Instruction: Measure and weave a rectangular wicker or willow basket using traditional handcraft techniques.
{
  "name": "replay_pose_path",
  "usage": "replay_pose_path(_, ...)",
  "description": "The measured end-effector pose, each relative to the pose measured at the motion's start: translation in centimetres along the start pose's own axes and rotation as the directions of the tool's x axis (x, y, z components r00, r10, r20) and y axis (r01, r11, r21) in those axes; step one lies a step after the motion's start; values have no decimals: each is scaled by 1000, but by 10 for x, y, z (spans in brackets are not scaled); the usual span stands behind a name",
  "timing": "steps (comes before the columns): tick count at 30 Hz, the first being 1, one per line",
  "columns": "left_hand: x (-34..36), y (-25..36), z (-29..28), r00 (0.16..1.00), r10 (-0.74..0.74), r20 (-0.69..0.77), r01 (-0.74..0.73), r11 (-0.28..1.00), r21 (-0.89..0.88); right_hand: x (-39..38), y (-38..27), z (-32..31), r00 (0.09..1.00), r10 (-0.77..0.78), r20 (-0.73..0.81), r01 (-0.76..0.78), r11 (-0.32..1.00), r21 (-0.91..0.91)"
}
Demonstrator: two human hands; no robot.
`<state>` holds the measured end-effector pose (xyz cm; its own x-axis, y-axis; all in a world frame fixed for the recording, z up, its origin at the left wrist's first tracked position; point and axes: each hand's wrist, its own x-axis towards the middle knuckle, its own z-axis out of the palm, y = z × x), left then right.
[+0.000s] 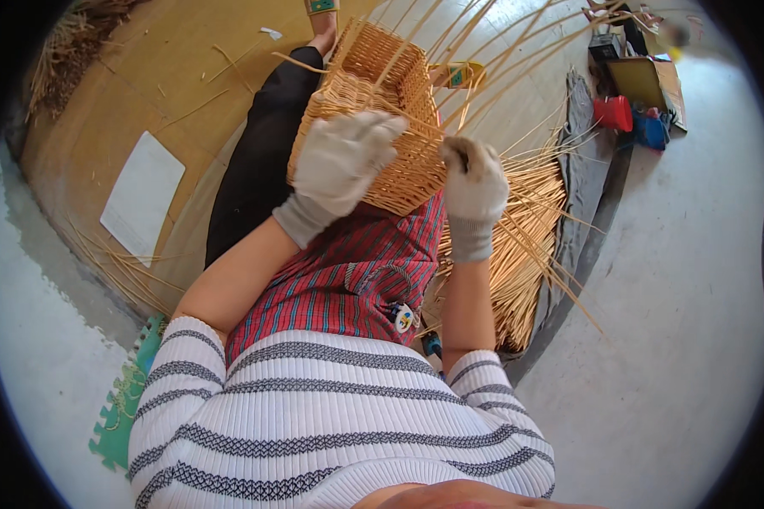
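Observation:
A honey-coloured wicker basket [409, 174] rests tilted on my lap, its hollow facing up and away from me. Long loose canes [530, 55] fan out from its far right side. My left hand [341, 161], in a pale knit glove, is closed over the near part of the basket, fingers together and pointing right. To the right of the basket, my right hand [475, 176] is raised in a gloved fist. A thin wicker strand [424, 125] runs from the basket to this fist and appears pinched in it; the fingertips are partly hidden.
A large bundle of canes [518, 254] lies on the floor at my right, beside dark cloth [581, 144]. Farther right stand a red container [613, 113] and a cardboard box [649, 85]. A white sheet [143, 197] and a green foam mat [127, 407] are at left.

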<state>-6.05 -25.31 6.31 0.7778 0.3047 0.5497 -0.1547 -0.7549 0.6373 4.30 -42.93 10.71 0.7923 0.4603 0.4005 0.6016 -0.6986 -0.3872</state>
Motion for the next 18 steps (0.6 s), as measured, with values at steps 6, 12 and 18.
replay_pose_path(6, 2, 20, 33, 929, -204, 308, 130, 961, 244, 61, -19, 12, 982, -155, -104, 162, 985, 61)
replay_pose_path(12, -9, -14, -5, 981, -190, -48, 174, 957, -231, 0, -36, 4, 1000, -17, 2, 15, 930, 367)
replay_pose_path(18, 2, -57, -14, 922, -383, -59, 292, 786, -545, -35, -70, 26, 977, -156, 148, 46, 823, 566)
